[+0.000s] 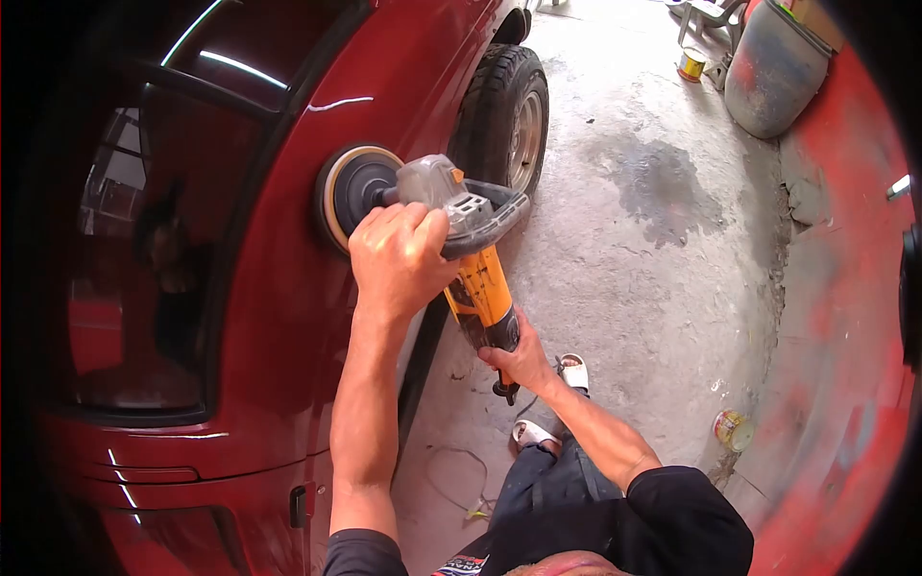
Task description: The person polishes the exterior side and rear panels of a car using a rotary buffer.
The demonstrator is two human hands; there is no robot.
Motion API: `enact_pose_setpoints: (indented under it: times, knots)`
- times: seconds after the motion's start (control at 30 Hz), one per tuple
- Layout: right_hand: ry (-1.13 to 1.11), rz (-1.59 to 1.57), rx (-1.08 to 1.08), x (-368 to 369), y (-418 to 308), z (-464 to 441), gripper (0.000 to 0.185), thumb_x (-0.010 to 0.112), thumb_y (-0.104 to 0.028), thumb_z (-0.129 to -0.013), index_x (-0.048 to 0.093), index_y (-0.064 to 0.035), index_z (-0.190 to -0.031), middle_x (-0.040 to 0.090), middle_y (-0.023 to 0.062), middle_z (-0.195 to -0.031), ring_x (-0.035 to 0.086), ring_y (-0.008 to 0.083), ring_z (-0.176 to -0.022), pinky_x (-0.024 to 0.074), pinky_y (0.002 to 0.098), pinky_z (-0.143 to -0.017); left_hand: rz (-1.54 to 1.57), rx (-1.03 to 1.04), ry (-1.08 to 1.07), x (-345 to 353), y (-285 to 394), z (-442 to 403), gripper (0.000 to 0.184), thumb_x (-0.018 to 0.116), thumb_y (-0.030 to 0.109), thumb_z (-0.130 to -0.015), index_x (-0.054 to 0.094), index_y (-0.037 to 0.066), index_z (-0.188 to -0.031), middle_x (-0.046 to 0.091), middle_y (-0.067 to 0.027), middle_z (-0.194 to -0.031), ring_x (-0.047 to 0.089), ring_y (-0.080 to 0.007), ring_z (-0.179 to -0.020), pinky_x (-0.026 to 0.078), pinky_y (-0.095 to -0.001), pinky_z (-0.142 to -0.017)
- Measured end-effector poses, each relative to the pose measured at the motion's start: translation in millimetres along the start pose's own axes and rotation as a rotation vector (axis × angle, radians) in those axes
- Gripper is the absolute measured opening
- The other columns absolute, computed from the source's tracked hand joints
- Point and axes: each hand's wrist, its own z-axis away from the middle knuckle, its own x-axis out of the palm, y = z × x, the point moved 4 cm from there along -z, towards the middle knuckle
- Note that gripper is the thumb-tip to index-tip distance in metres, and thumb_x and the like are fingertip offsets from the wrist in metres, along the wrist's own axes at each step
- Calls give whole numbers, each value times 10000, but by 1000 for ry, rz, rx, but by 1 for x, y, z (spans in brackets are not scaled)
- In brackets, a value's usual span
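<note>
A yellow-and-black car polisher (pixel 483 288) is held against the side of a dark red car (pixel 279 326). Its round polishing pad (pixel 357 192) faces the bodywork behind the wheel and appears to touch it. My left hand (pixel 399 252) is closed around the grey loop handle (pixel 495 221) near the polisher's head. Lower down, my right hand (pixel 521 353) grips the rear of the body, its thumb lying across the black part. I cannot tell whether the pad is spinning.
A car wheel (pixel 504 125) stands just beyond the polisher. The cord (pixel 461 490) lies on the concrete floor (pixel 615 336) near my feet. To the right are a red-stained wall (pixel 845 403), a grey bin (pixel 776 72) and two cans, one a yellow can (pixel 691 64).
</note>
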Motion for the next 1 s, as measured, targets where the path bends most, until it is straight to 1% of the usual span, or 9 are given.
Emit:
enact_pose_setpoints:
  times: [0.1,0.13,0.23,0.37,0.47,0.57,0.67,0.77,1.0]
  knots:
    - [-28,52,-51,6,10,14,821,892,-207,-744,483,4,-1425,686,98,-1145,638,153,-1013,524,322,-904,-1,-19,16,-23,9,19,244,780,55,-685,541,88,-654,527,-65,-620,579,-268,-566,467,-394,-555]
    - [-34,61,-92,11,15,24,851,903,-218,-737,483,6,-1443,679,111,-1222,625,161,-1124,505,338,-996,-35,-27,16,-33,13,32,260,783,80,-639,525,107,-661,504,-51,-626,562,-257,-572,446,-389,-553]
    - [-153,84,-54,32,39,68,903,918,-241,-739,457,5,-1477,681,108,-1239,625,172,-1146,499,350,-1011,-90,-58,-4,-73,31,88,273,772,98,-626,503,121,-672,462,-40,-636,513,-242,-562,401,-390,-532]
    - [-284,-13,40,63,63,131,1039,945,-320,-739,379,-4,-1552,645,143,-1349,601,198,-1256,463,363,-1088,-134,-116,-23,-131,56,159,333,733,65,-804,445,92,-639,379,-49,-593,416,-241,-498,326,-384,-485]
    - [-391,159,19,68,71,156,1085,950,-352,-735,353,2,-1568,616,174,-1410,580,242,-1331,433,379,-1135,-186,-214,-65,-165,73,190,385,706,-25,-805,401,88,-598,401,-60,-571,427,-262,-477,342,-389,-488]
    - [-428,203,63,69,53,158,1090,965,-319,-704,367,-1,-1558,631,149,-1376,593,223,-1293,451,361,-1115,-203,-251,-51,-181,79,198,351,701,-50,-784,421,86,-623,433,-59,-576,439,-253,-475,353,-381,-487]
    - [-440,203,43,67,42,147,1098,966,-329,-704,365,0,-1561,629,156,-1385,591,227,-1304,453,365,-1114,-242,-197,33,-182,78,187,335,677,-35,-767,410,79,-599,353,-55,-565,405,-229,-462,331,-363,-480]
    - [-426,209,-67,52,39,128,1101,969,-323,-699,365,-1,-1561,640,154,-1368,610,225,-1276,465,365,-1099,-264,-174,77,-175,81,165,307,674,-44,-756,431,71,-609,361,-59,-574,416,-234,-467,335,-362,-480]
    - [-388,143,-6,-23,-20,8,1077,963,-253,-694,359,25,-1541,655,149,-1327,601,190,-1248,458,355,-1098,-204,-190,44,-75,34,32,337,698,-52,-754,437,81,-587,368,-47,-566,414,-230,-464,349,-357,-481]
